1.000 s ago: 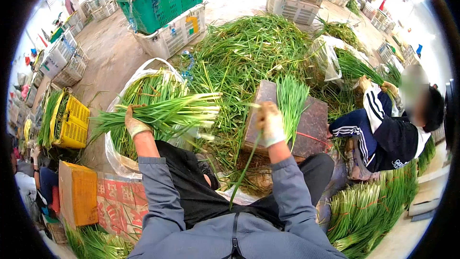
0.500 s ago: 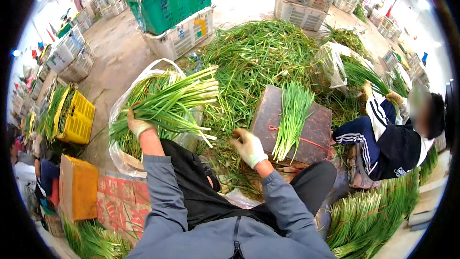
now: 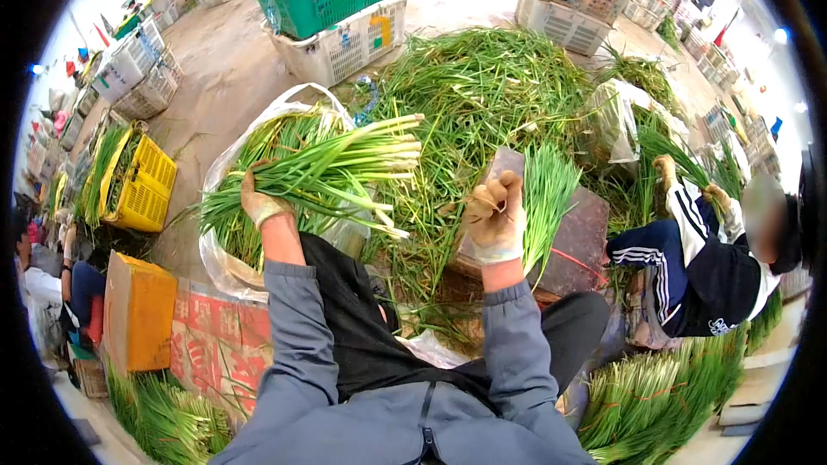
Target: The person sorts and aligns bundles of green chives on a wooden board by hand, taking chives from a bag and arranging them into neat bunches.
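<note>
My left hand (image 3: 261,200), in a pale glove, is closed around a bunch of green chives (image 3: 345,164), their white stalk ends pointing right. The bunch is above an open white plastic bag (image 3: 226,245) full of more chives. My right hand (image 3: 498,220), also gloved, is raised with its fingers curled in; nothing shows in them. It is just left of a tidy bundle of chives (image 3: 549,194) lying on a dark box (image 3: 590,224). A red tie (image 3: 579,265) lies across that box.
A large heap of loose chives (image 3: 482,77) spreads ahead. Behind it, stacked crates (image 3: 345,47) stand on the floor. A co-worker (image 3: 706,267) sits at right holding chives. Tied bundles (image 3: 655,387) lie at lower right; a yellow crate (image 3: 148,185) and wooden stool (image 3: 140,314) are at left.
My right hand has moved up and right, turning upright with its fingers curling in, and now partly covers the box. My left hand keeps hold of the bunch; the view has shifted slightly.
</note>
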Demonstrator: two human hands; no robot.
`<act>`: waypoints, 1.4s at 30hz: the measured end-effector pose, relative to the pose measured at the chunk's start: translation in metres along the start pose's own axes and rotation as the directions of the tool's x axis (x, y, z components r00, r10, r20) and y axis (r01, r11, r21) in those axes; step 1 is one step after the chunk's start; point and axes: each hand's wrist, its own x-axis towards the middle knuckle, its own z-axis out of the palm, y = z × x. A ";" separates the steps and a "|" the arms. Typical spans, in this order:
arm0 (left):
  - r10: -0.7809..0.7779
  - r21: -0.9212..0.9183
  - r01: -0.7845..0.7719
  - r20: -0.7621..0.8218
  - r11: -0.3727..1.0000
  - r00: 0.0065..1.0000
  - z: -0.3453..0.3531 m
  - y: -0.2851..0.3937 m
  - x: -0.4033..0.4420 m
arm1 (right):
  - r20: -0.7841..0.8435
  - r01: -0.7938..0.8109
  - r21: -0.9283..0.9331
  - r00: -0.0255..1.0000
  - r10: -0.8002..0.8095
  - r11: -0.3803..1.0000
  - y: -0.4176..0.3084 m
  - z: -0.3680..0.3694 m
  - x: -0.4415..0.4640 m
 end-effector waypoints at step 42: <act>-0.119 0.043 0.126 -0.141 0.991 0.983 -0.017 -0.005 0.014 | -0.255 0.040 -0.817 0.869 -0.423 0.576 -0.023 -0.047 0.007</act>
